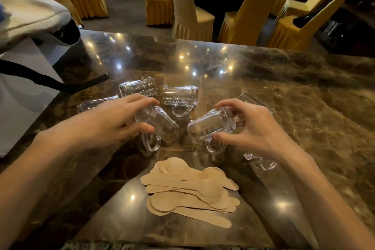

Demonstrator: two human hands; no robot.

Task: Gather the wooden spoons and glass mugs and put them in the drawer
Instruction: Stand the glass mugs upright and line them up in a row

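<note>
At frame centre, our left hand [119, 119] and right hand [251, 128] each clasp a slick, breakable glass mug [157, 123] [211, 127] around its body, safer than the thin handles.

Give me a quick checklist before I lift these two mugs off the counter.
1. Left hand grip on left mug: ok, fingers wrap it.
2. Right hand grip on right mug: ok.
3. Both mugs upright: not ok, on their sides.
4. Wooden spoons out of the way: ok, piled nearer you.
5. Drawer open: cannot tell, not in view.
</note>
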